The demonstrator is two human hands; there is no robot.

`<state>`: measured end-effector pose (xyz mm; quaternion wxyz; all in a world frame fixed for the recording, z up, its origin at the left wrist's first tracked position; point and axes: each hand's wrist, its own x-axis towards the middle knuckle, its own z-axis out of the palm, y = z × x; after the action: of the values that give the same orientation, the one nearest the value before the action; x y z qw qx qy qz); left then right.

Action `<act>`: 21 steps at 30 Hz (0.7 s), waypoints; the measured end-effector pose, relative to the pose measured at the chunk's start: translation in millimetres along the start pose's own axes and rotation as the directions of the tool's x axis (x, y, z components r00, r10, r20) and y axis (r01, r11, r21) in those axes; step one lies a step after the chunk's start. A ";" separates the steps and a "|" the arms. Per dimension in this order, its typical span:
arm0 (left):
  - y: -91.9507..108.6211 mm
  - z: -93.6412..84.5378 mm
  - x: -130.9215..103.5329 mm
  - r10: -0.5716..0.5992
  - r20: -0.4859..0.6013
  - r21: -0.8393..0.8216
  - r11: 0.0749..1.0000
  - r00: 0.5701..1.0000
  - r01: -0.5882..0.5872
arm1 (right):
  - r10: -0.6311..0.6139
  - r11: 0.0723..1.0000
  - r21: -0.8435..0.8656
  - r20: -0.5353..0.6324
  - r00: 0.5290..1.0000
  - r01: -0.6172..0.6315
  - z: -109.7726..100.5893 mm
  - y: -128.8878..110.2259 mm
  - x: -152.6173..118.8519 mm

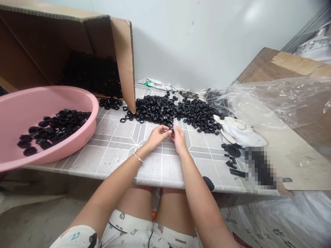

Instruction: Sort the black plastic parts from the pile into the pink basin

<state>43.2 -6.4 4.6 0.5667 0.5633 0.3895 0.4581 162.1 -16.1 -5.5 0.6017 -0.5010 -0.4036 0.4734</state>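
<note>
My left hand (158,136) and my right hand (179,138) meet over the table, fingertips closed around a small black plastic part (171,128). My fingers cover much of it, so its full shape is hidden. Just beyond my hands spreads a heap of black plastic nuts and rings (155,108). Another heap of small black parts (199,115) adjoins it on the right. At the left, a pink basin (94,106) holds many thick black ring-shaped pieces (60,125).
A cardboard box (124,58) lies open toward me at the back left, with more black parts inside. Right of the heaps are a white cloth glove (241,132), clear plastic sheeting (274,100) and a few loose black pieces (231,162). The tiled-pattern tabletop (113,151) ends near my lap.
</note>
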 end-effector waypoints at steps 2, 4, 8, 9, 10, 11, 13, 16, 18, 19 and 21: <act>-0.1 -1.4 -0.9 0.100 -0.033 0.135 0.986 0.994 -0.095 | 0.035 0.999 0.031 0.018 0.999 -0.035 1.1 -1.7 -0.8; 1.0 -4.6 -2.3 0.269 0.001 0.333 0.908 0.963 -0.254 | 0.081 0.995 0.051 0.059 0.995 -0.084 1.2 -2.5 -0.5; 3.5 -10.0 -4.9 0.449 0.167 0.536 0.706 0.878 -0.463 | 0.131 0.985 0.093 0.135 0.982 -0.144 -1.1 -2.4 2.0; 3.2 -10.0 -5.0 0.433 0.164 0.520 0.726 0.886 -0.451 | 0.117 0.988 0.090 0.125 0.985 -0.129 -1.8 -2.1 2.3; 2.2 -9.5 -4.8 0.387 0.147 0.480 0.777 0.910 -0.408 | 0.092 0.993 0.071 0.103 0.990 -0.099 -2.4 -1.6 2.4; 0.8 -8.6 -4.2 0.313 0.123 0.418 0.844 0.942 -0.335 | 0.056 0.998 0.033 0.079 0.995 -0.059 -2.9 -1.0 2.2; -2.6 -6.4 -2.0 0.122 0.080 0.269 0.953 0.989 -0.139 | -0.043 0.995 -0.090 0.061 0.997 0.048 -3.4 0.4 1.0; -6.0 -4.5 2.4 -0.053 0.038 0.147 0.988 0.998 0.047 | -0.199 0.924 -0.305 0.132 0.971 0.231 -3.5 2.1 -1.8; -5.9 -4.5 4.3 -0.071 0.030 0.127 0.990 0.997 0.067 | -0.266 0.861 -0.398 0.182 0.947 0.318 -3.5 2.1 -3.4; -5.2 -4.5 4.6 -0.064 0.041 0.119 0.991 0.997 0.059 | -0.288 0.839 -0.421 0.196 0.937 0.345 -3.6 1.9 -3.9; -2.9 -4.4 3.6 -0.023 0.071 0.121 0.993 0.997 0.014 | -0.315 0.820 -0.437 0.195 0.929 0.370 -4.0 1.2 -4.4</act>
<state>40.2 -1.5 1.7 0.5498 0.6089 0.4008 0.4078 164.7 -21.2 -7.4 0.5147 -0.5222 -0.6224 0.2740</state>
